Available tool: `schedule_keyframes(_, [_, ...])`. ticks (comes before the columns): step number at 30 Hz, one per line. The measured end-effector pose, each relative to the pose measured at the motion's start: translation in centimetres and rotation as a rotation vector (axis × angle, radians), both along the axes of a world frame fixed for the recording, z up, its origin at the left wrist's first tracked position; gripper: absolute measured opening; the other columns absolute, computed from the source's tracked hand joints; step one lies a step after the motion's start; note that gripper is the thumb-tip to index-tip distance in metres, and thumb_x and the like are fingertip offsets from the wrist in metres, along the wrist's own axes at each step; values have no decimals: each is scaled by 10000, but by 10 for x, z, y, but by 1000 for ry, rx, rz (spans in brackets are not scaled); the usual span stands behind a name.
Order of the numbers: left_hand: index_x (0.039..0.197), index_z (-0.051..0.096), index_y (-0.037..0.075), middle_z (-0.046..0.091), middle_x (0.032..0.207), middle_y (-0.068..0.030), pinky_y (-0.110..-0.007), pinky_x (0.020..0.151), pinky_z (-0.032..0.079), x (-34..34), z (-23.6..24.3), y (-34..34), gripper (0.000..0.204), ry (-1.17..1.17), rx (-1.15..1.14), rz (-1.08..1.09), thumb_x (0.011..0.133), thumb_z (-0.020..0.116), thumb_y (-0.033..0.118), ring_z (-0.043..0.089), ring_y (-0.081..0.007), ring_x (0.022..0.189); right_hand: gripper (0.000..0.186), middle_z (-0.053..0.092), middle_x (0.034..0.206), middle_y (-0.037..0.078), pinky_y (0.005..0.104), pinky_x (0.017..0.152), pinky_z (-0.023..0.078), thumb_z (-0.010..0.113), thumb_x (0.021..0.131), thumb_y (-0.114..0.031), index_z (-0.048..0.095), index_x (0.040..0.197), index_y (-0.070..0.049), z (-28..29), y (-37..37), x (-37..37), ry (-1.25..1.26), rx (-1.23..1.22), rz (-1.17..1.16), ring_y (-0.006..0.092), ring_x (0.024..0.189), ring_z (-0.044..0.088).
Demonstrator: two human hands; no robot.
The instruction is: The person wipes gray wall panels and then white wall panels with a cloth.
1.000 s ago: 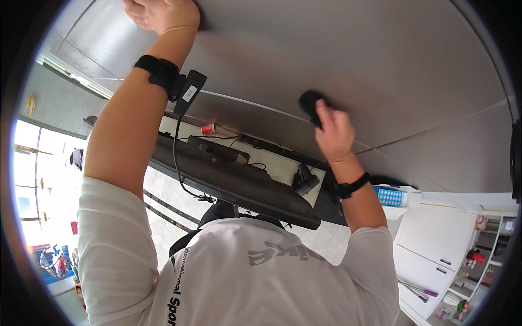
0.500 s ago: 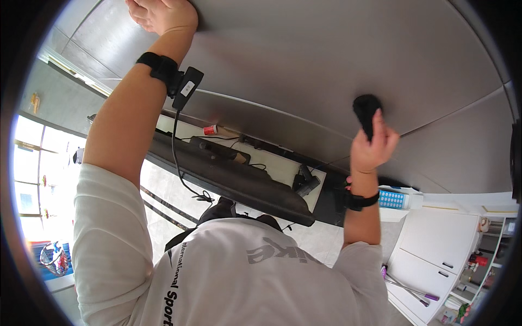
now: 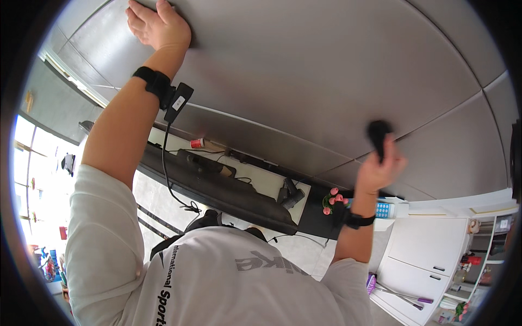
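Raised at the upper left, my left hand [image 3: 160, 26] lies against a large grey tiled wall [image 3: 304, 60], its fingers apart; a dark strap with a small black device [image 3: 178, 103] and cable circles that wrist. Lower and to the right, my right hand [image 3: 380, 168] grips a black thing [image 3: 379, 135] with a rounded head, perhaps a brush or pad. Its head is at the wall, close to a tile joint; motion blur hides its exact kind. A black band [image 3: 359, 219] is on my right wrist.
Below the wall stands a long black panel [image 3: 217, 185], like a television. Behind it a pale ledge carries a red cup [image 3: 197, 143], cables and a black device [image 3: 291, 194]. Pink flowers [image 3: 333, 200] stand near my right wrist. White cabinets [image 3: 421, 244] and purple-ended poles [image 3: 424, 300] are at the right.
My right hand has moved down and slightly right in view with the black thing. My left hand stays at the wall, its thumb more visible. The whole view has shifted a little.
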State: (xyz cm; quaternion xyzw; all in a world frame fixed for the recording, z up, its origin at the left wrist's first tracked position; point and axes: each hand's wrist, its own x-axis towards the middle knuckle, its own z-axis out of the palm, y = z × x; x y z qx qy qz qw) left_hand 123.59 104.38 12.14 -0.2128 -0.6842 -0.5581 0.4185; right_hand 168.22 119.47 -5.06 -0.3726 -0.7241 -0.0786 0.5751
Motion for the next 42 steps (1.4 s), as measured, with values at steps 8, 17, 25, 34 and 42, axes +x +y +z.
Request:
schedule_keyframes(8, [1621,193,6,166,1686,-250,-541,1241,164,-9,0,6,794,26,23,1,1002,395,461,131,-426,1548,628,562,979,132,440,834,535,641,674,67,745,1263,-123,-113,0,-1,2,-78,115,323,918,607])
schedule_keyframes(17, [1627,169,9,148,1676,-267,-578,1225,156,-15,-7,2,817,20,5,28,1013,377,506,140,-435,1540,589,622,1025,134,427,853,550,709,706,27,726,1271,-141,-92,-30,8,-92,-249,74,340,936,639])
schedule_keyframes(25, [1627,196,12,178,1657,-301,-594,1219,191,-14,-4,-1,823,35,-2,42,1007,381,521,190,-501,1498,461,585,971,153,424,728,533,742,779,41,709,1233,-31,-21,5,0,190,92,-139,331,843,612])
schedule_keyframes(34, [1635,173,35,103,1687,-213,-571,1187,315,1,2,-3,789,-114,-28,27,1010,351,483,205,-427,1504,509,638,1116,148,482,822,573,721,693,4,693,1188,-109,-218,-48,-4,-21,-600,-136,403,1020,667])
schedule_keyframes(42, [1656,140,76,171,1694,-204,-543,1217,284,-3,-6,17,787,-105,-102,90,1039,365,511,225,-412,1526,564,742,1066,205,473,886,564,850,602,-202,749,1148,-106,-261,-116,63,-601,-1397,471,397,1026,699])
